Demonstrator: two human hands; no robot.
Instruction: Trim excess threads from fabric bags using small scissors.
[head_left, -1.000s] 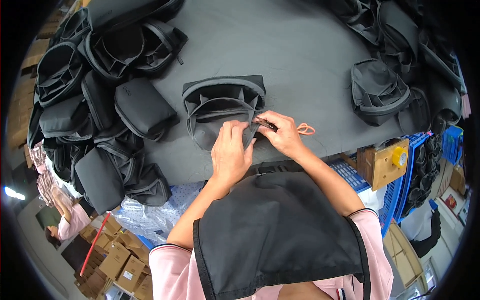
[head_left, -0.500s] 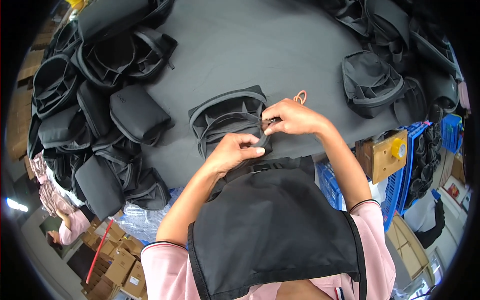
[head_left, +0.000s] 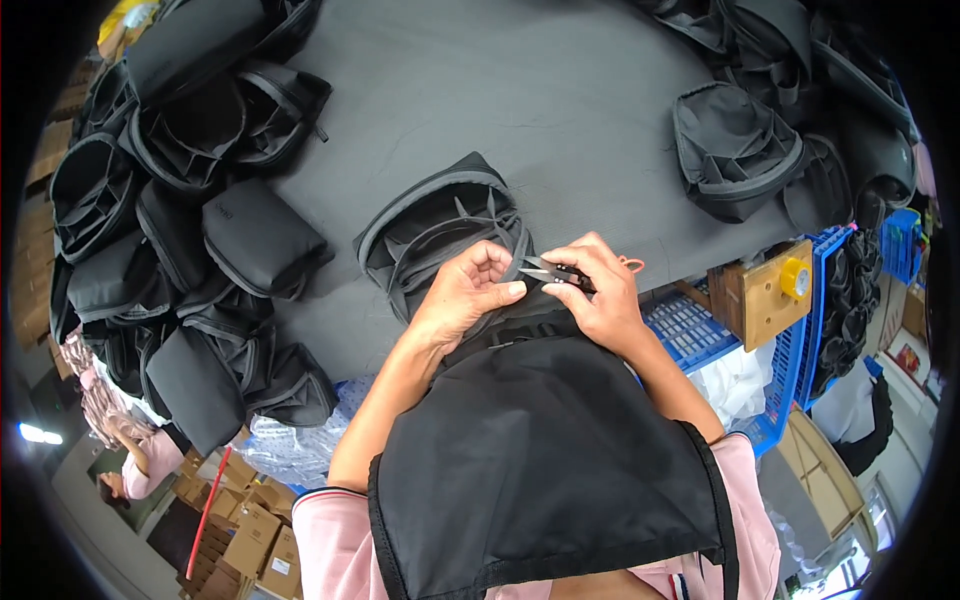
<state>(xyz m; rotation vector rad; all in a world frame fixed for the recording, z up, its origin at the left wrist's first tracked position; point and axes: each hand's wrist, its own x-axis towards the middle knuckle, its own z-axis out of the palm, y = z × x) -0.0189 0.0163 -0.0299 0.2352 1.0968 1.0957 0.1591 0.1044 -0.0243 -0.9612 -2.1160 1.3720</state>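
A black fabric pouch [head_left: 424, 200], unzipped and standing on the dark table with its inner dividers showing, is right before me. My left hand [head_left: 460, 300] is closed on the near right part of its rim, thumb and fingers pinching the edge. In my right hand [head_left: 608, 292] are small black thread snips [head_left: 572, 277], their pale metal blades slightly apart and pointing left at the pinched edge. An orange loop [head_left: 632, 264] sticks out behind that hand. Whether a thread lies between the blades is too small to tell.
Several black pouches [head_left: 262, 240] are heaped along the table's left side, with more [head_left: 735, 150] at the right. Blue crates [head_left: 690, 330] and a wooden block with a yellow tape roll [head_left: 796, 278] stand right of the table's near edge. Another person [head_left: 148, 465] is at far left.
My right hand has drawn back a little to the right and down, and the snips' blades now show. The pouch appears slightly turned and farther left.
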